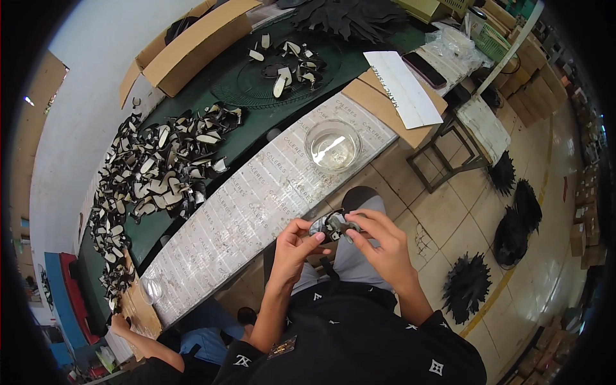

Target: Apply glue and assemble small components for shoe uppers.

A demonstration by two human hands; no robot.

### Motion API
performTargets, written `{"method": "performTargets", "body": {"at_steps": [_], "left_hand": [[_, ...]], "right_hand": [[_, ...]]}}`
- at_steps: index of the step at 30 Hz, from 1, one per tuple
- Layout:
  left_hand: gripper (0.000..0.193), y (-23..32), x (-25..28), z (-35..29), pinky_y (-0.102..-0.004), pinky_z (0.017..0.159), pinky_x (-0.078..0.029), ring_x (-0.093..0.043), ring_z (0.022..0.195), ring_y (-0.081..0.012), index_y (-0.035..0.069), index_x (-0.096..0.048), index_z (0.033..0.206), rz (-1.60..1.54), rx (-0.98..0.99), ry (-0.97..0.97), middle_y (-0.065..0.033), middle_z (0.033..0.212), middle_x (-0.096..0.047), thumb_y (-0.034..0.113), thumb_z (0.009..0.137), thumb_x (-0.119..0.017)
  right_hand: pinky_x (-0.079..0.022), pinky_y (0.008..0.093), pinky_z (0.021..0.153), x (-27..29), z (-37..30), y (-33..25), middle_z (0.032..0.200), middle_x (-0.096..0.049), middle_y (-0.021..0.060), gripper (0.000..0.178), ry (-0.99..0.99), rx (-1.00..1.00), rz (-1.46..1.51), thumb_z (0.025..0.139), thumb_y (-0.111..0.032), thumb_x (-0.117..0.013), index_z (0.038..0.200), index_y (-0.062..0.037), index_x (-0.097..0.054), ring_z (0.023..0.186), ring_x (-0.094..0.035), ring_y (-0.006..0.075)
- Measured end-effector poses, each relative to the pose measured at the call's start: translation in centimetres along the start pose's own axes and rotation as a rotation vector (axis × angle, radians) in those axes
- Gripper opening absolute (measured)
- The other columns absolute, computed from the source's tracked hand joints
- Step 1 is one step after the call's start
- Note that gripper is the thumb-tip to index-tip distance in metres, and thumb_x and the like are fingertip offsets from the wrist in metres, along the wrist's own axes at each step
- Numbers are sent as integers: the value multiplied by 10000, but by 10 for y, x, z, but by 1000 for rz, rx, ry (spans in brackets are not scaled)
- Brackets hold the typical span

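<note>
Over my lap, both hands hold a small glossy black piece with pale patches [328,224], perhaps a shoe part; its exact kind does not show. My left hand [296,247] pinches its left end between thumb and fingers. At the other end, my right hand [384,244] grips it with thumb and fingertips, hiding part of it. Similar black and cream curved pieces [154,173] lie in a large heap on the green table [247,131]. A smaller group of these pieces [282,80] sits farther back. A round clear bowl [333,147] stands on the paper-covered bench [256,186] ahead of me.
At the far left is an open cardboard box [192,48]. A white card [403,90] and a dark phone [424,69] lie at the back right, near a metal-framed stool [449,151]. Black frayed bundles [467,287] rest on the tiled floor. A co-worker's hand [120,325] reaches in at lower left.
</note>
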State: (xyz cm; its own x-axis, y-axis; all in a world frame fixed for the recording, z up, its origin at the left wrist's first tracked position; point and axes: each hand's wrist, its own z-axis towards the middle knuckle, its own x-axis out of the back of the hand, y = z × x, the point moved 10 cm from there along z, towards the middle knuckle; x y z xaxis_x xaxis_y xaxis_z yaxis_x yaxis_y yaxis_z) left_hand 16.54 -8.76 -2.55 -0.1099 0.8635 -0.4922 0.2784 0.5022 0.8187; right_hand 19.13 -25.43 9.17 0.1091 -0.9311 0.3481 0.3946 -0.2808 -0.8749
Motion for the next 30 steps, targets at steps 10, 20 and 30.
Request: {"method": "performTargets", "body": {"at_steps": [10, 20, 30], "left_hand": [[157, 0, 1, 0, -303, 694, -594, -649, 827, -129, 9, -536, 996, 51, -10, 5, -82, 943, -652, 11, 880, -642], [217, 0, -12, -9, -328, 730, -603, -664, 961, -249, 14, -516, 1074, -222, 73, -126, -134, 1077, -635, 58, 894, -629], [285, 42, -67, -25, -418, 753, -606, -664, 945, -346, 74, -456, 1043, -813, -20, -482, -83, 942, -538, 77, 864, -678]], "right_hand": [[-541, 313, 672, 4, -2, 8, 1060, -606, 138, 252, 78, 15, -173, 836, -11, -676, 1085, 4, -641, 825, -652, 230], [-544, 234, 713, 32, -15, 57, 1071, -623, 91, 241, 211, -226, 202, 878, -4, -643, 1116, 35, -641, 871, -632, 120], [-504, 216, 715, -108, -79, 202, 932, -647, 16, 252, -183, -687, 743, 934, -126, -603, 1149, 0, -634, 822, -603, 73]]}}
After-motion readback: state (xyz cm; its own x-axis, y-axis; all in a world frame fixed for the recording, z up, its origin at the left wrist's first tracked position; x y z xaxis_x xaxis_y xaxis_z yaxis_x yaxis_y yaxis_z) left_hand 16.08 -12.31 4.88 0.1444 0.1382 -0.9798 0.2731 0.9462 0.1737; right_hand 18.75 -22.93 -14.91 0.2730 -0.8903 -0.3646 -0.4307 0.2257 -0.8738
